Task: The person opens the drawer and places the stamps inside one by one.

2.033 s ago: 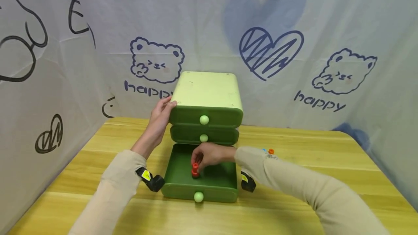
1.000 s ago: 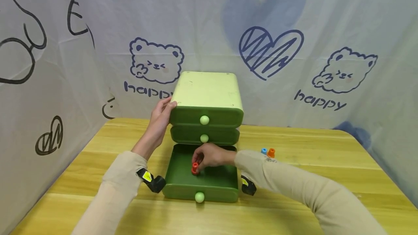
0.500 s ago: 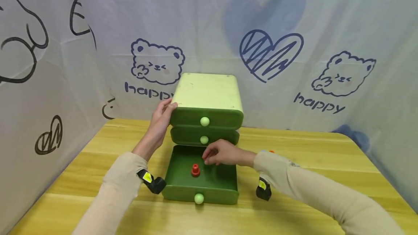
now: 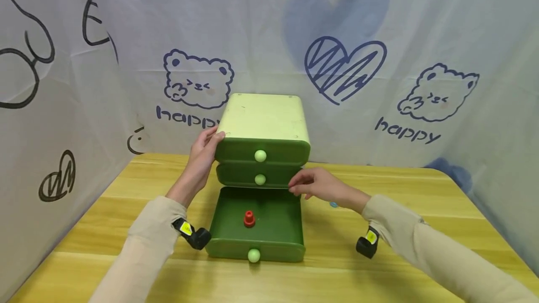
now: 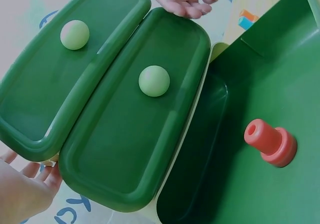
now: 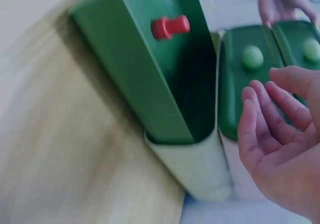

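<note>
A small chest of drawers (image 4: 264, 117) has a pale yellow-green body and green drawer fronts with round knobs. Its bottom drawer (image 4: 275, 230) is pulled out, while the upper two are closed. Upright on that drawer's floor stands a red stepped peg (image 4: 249, 219) with a wide base and a hole in its top. My left hand (image 4: 201, 155) rests against the chest's upper left side, thumb at the front corner. Beside the chest's right side my right hand (image 4: 322, 185) hangs in the air, fingers loosely bent with nothing between them, as the right wrist view (image 6: 285, 139) also shows.
On the wooden table (image 4: 421, 228), right of the chest, lie a small blue piece (image 5: 245, 23) and an orange piece (image 5: 249, 15). The right forearm mostly covers them in the head view. A white curtain (image 4: 269, 36) with drawings encloses the back and sides.
My right hand has let go of the red peg, which now stands alone in the drawer. It has risen and moved right, out of the drawer. My left hand has stayed on the chest.
</note>
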Tool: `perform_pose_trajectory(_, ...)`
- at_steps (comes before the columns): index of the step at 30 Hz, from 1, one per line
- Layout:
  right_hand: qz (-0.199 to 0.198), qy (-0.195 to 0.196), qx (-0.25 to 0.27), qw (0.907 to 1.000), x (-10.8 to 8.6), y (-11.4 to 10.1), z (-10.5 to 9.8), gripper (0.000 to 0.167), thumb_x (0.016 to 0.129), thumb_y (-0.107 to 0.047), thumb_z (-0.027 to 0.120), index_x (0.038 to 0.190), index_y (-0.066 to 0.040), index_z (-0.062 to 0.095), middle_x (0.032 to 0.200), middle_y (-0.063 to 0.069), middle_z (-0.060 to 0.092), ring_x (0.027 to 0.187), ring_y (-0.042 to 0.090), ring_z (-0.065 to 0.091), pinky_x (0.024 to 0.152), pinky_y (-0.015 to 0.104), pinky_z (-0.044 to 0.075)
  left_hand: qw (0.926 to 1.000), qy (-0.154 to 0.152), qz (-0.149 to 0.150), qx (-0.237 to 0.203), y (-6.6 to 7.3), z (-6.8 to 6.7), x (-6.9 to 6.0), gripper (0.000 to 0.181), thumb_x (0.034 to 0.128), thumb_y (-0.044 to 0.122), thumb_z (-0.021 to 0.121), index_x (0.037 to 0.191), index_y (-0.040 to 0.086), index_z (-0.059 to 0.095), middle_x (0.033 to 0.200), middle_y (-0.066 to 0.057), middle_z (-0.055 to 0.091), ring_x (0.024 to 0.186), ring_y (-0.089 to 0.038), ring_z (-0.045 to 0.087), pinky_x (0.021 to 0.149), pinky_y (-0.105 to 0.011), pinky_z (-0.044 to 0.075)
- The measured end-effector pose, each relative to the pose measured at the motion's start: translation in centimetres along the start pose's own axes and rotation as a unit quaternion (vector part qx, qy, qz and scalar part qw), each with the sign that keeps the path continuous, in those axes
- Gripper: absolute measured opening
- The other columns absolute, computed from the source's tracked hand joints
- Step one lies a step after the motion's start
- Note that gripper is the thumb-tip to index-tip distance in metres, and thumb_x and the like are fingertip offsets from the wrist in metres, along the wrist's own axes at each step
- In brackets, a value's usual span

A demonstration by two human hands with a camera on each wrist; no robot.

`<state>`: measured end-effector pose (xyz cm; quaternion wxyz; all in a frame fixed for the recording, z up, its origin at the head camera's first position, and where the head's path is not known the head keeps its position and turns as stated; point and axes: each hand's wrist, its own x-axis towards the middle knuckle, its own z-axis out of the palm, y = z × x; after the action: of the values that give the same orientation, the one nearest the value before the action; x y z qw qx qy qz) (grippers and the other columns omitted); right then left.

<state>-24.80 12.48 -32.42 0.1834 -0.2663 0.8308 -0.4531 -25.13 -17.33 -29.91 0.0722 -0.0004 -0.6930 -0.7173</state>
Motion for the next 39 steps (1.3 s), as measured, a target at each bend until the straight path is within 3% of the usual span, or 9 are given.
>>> perform_pose_trajectory(6, 0.014, 0.053, -0.012, 0.9984, -1.0, 2.0, -2.2, 0.024, 0.095, -0.014, 0.061, 0.111, 0.004, 0.066, 0.099, 0.009, 0.069, 0.089, 0.021, 0.064, 0.074, 0.035, 0.055, 1.0, 0.01, 0.001, 0.002, -0.1, 0.1, 0.0, 0.057, 0.098, 0.026, 0.049, 0.148, 0.004, 0.033, 0.145, -0.017, 0.037, 0.121, -0.027, 0.043, 0.104, -0.037, 0.037)
perform_pose_trajectory(15, 0.065, 0.126, -0.016, 0.9898, -2.6, 5.2, -5.0, 0.029, 0.096, -0.016, 0.06, 0.115, 0.006, 0.064, 0.109, 0.017, 0.065, 0.095, 0.024, 0.062, 0.081, 0.043, 0.054, 0.9999, 0.011, 0.007, 0.006, -0.2, 0.2, 0.1, 0.057, 0.0978, 0.026, 0.049, 0.148, 0.004, 0.033, 0.145, -0.017, 0.037, 0.124, -0.027, 0.041, 0.107, -0.038, 0.034)
perform_pose_trajectory(20, 0.079, 0.153, -0.039, 0.9843, -3.3, 7.1, -6.0, 0.028, 0.096, -0.015, 0.062, 0.114, 0.006, 0.063, 0.108, 0.016, 0.065, 0.098, 0.034, 0.06, 0.081, 0.045, 0.054, 0.9999, 0.013, 0.007, 0.009, -0.2, 0.2, 0.1, 0.057, 0.0977, 0.027, 0.049, 0.148, 0.004, 0.033, 0.145, -0.016, 0.037, 0.124, -0.027, 0.041, 0.106, -0.038, 0.034)
perform_pose_trajectory(23, 0.084, 0.161, -0.034, 0.9827, -3.7, 8.0, -6.3, 0.028, 0.095, -0.013, 0.062, 0.115, 0.008, 0.062, 0.108, 0.018, 0.065, 0.1, 0.039, 0.058, 0.082, 0.047, 0.053, 0.9998, 0.013, 0.006, 0.01, -0.2, 0.2, 0.0, 0.057, 0.0977, 0.027, 0.049, 0.148, 0.004, 0.033, 0.146, -0.016, 0.036, 0.124, -0.027, 0.041, 0.106, -0.037, 0.034)
perform_pose_trajectory(31, 0.117, 0.179, -0.015, 0.9767, -4.6, 9.9, -6.2, 0.032, 0.094, -0.012, 0.063, 0.117, 0.01, 0.06, 0.11, 0.018, 0.065, 0.1, 0.033, 0.06, 0.083, 0.043, 0.054, 0.9998, 0.012, 0.007, 0.013, -0.2, 0.3, -0.1, 0.057, 0.0981, 0.028, 0.049, 0.148, 0.004, 0.033, 0.145, -0.016, 0.037, 0.125, -0.028, 0.04, 0.107, -0.038, 0.033)
perform_pose_trajectory(39, 0.114, 0.168, -0.021, 0.979, -4.9, 11.6, -5.5, 0.037, 0.09, -0.009, 0.067, 0.119, 0.012, 0.059, 0.111, 0.022, 0.066, 0.094, 0.027, 0.062, 0.074, 0.036, 0.054, 0.9997, 0.014, 0.009, 0.017, -0.2, 0.3, -0.1, 0.057, 0.098, 0.028, 0.049, 0.147, 0.004, 0.034, 0.145, -0.016, 0.037, 0.126, -0.028, 0.039, 0.108, -0.039, 0.032)
